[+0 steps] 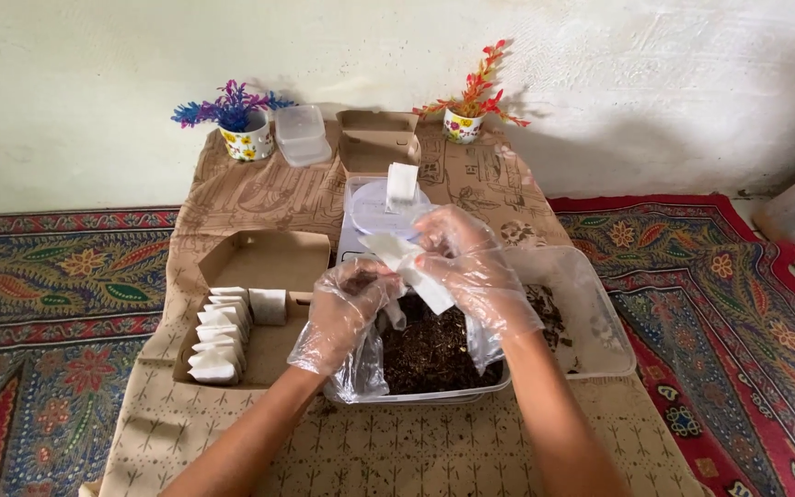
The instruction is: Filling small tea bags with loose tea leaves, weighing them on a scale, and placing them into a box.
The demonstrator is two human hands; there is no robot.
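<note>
Hands in loose clear plastic gloves work above a plastic tub (434, 396) of dark loose material; right hand (471, 267) pinches a small white paper sachet (411, 267) at its upper edge; left hand (351, 308) closes its fingers on the sachet's lower corner; cardboard box (264, 262) of filled white sachets (218, 336) sits just left of tub.

Both my hands in loose clear plastic disposable gloves: left hand (347, 308), right hand (471, 262). Film is crinkled, glossy, baggy at the fingers. Cuffs flare open at the wrists, left one hangs slack. Forearms bare, no sleeves, no watch or rings visible.
</note>
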